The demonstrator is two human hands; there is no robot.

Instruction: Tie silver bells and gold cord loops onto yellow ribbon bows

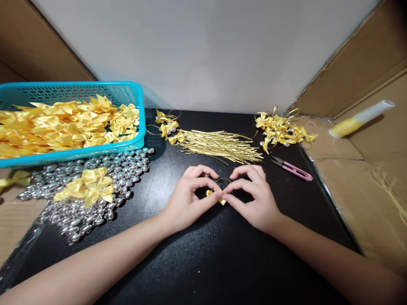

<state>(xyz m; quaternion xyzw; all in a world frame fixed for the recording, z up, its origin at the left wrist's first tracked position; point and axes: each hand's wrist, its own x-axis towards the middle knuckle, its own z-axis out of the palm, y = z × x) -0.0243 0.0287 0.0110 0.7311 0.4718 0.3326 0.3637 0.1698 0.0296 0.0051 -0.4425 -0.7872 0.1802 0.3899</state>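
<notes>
Both hands meet over the middle of the black table, fingertips pinched together around one small piece. My left hand is closed, thumb and index finger on a yellow satin bow that is mostly covered by the fingers. Facing it, my right hand pinches a thin gold cord, which curves up in a loop between the two hands and meets the bow. Whether a bead is attached to this bow is hidden. Just beyond the fingers lies a bundle of cut gold cords.
A blue basket heaped with yellow bows stands at the left. Silver beads spread before it, with loose bows on top. Bows with loops and beads lie in a small group and a pile. Pink thread snips rest at right.
</notes>
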